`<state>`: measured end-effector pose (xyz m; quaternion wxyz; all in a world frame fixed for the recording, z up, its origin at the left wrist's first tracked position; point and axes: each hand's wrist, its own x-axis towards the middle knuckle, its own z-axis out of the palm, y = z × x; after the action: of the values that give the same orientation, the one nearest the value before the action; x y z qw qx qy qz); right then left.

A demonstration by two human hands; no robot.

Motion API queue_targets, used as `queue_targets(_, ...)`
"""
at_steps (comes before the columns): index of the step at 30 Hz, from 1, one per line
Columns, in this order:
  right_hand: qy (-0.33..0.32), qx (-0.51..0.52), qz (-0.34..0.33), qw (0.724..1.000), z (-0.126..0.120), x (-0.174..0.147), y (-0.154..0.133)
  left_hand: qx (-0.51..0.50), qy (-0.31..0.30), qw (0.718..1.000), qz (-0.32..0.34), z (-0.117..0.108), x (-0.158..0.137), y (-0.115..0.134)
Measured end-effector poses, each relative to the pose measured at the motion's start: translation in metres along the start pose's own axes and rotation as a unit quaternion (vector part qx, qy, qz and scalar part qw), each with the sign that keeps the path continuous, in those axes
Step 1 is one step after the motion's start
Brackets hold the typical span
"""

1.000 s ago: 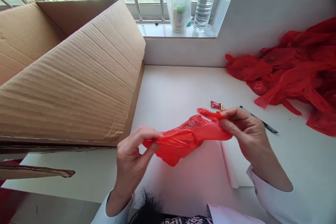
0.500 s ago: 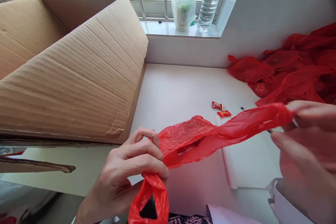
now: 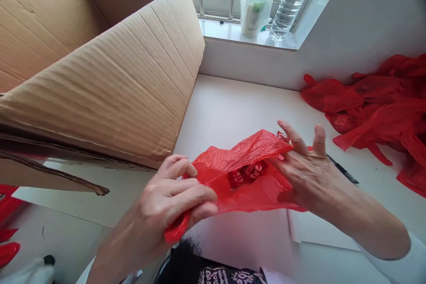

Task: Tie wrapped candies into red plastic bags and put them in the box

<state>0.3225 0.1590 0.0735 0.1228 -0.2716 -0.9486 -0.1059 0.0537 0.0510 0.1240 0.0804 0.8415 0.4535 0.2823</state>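
A thin red plastic bag is stretched sideways between my hands, its mouth gaping upward. Several red-wrapped candies show inside it. My left hand is closed around the bag's gathered left end, and a bit of red plastic pokes out below the fingers. At the right side of the mouth is my right hand, fingers spread, some of them reaching into the bag and hidden by the plastic. Just behind those fingers, a wrapped candy on the table is partly covered.
A large open cardboard box fills the left side. Red plastic bags lie heaped at the right by the wall. On the sill stand a water bottle and a bagged container. A black pen and white paper lie on the table.
My right hand has let go of the bag's far right end and moved left to its mouth. The bag has opened wider, showing the candies inside. The view has shifted somewhat.
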Motion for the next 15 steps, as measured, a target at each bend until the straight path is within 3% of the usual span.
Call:
queue_targets(4,0.009,-0.013,-0.017,1.000,-0.005,-0.009,0.009,0.151,0.023,0.988,-0.025,0.004,-0.001,0.002)
queue_targets(9,-0.011,-0.039,-0.034,0.999,-0.001,-0.014,0.022,0.330,0.027,0.943,-0.032,0.022,0.011,0.013)
queue_targets(12,-0.019,-0.024,-0.051,0.998,0.001,-0.015,0.024,0.334,0.018,0.939,0.077,0.044,0.029,0.024)
queue_targets(15,-0.018,0.036,-0.035,0.999,0.004,-0.012,0.018,0.269,-0.098,0.944,0.161,0.071,0.051,0.027)
